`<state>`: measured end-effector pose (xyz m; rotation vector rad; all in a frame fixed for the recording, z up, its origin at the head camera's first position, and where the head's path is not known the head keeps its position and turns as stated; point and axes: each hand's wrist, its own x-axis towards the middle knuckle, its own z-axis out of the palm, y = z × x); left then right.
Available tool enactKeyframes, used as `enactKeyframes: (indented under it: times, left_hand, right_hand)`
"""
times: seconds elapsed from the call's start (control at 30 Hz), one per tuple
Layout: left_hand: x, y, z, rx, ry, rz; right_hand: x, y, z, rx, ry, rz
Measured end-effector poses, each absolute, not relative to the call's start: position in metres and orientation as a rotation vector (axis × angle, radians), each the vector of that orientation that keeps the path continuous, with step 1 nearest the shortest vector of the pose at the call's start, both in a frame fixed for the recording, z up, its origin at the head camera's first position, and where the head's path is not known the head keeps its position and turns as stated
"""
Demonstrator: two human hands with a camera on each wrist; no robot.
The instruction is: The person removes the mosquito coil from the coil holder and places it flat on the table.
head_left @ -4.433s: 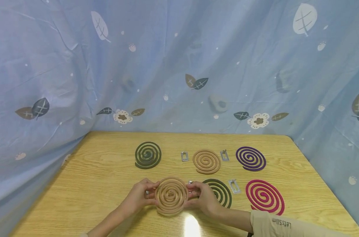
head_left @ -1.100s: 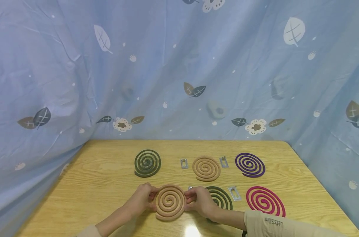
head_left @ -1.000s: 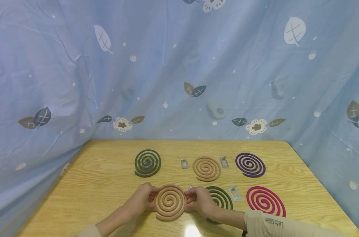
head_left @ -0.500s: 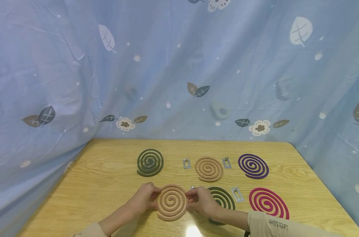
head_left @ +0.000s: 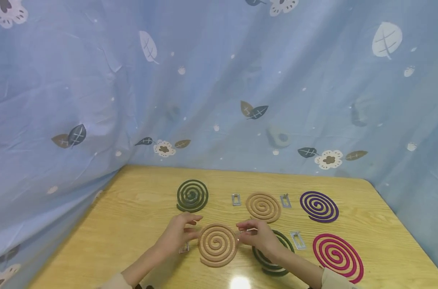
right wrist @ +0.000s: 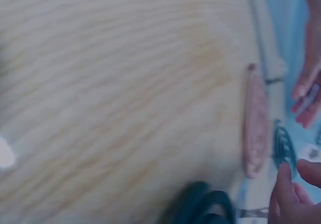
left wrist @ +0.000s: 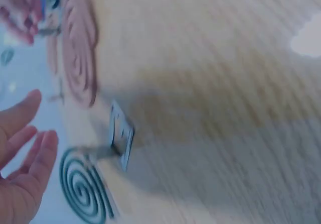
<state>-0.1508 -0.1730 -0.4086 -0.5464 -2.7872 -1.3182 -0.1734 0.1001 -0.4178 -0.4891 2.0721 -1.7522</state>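
A tan mosquito coil (head_left: pixel 218 245) lies flat near the front middle of the table, between my two hands. My left hand (head_left: pixel 175 237) is just off its left side, fingers relaxed and holding nothing. Beside its fingers, a small metal coil stand (left wrist: pixel 120 136) shows in the left wrist view. My right hand (head_left: pixel 263 239) hovers off the coil's right side with fingers apart from it, partly over a dark green coil (head_left: pixel 273 269). Behind the right fingertips, another metal stand (head_left: pixel 239 237) is mostly hidden.
Further back lie a dark green coil (head_left: pixel 192 196), a second tan coil (head_left: pixel 263 206) and a purple coil (head_left: pixel 319 206). A magenta coil (head_left: pixel 338 257) is at the front right. Metal stands (head_left: pixel 236 199) lie between the coils. A blue printed curtain (head_left: pixel 211 80) surrounds the table (head_left: pixel 139 208).
Both hands have let go of the front tan coil and drawn apart to either side. Earlier they gripped its edges; it was turned before that. The head view has swung left.
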Motion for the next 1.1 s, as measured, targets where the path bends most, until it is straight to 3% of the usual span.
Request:
enactKeyframes:
  times: [0.23, 0.5, 1.1]
  left_hand:
    - [-0.160, -0.196, -0.404, -0.482, -2.705, -1.472]
    - [-0.174, -0.218, -0.404, -0.449, -2.646, -1.518]
    - [-0.213, -0.254, -0.415, -0.391, -2.558, -1.694]
  right_hand:
    - [-0.183, 0.108, -0.400, -0.436, 1.901, -1.829]
    - [-0.207, 0.106, -0.383, -0.702, 2.076, -1.759]
    - [-0.248, 0.038, -0.405, -0.649, 1.954, -1.893]
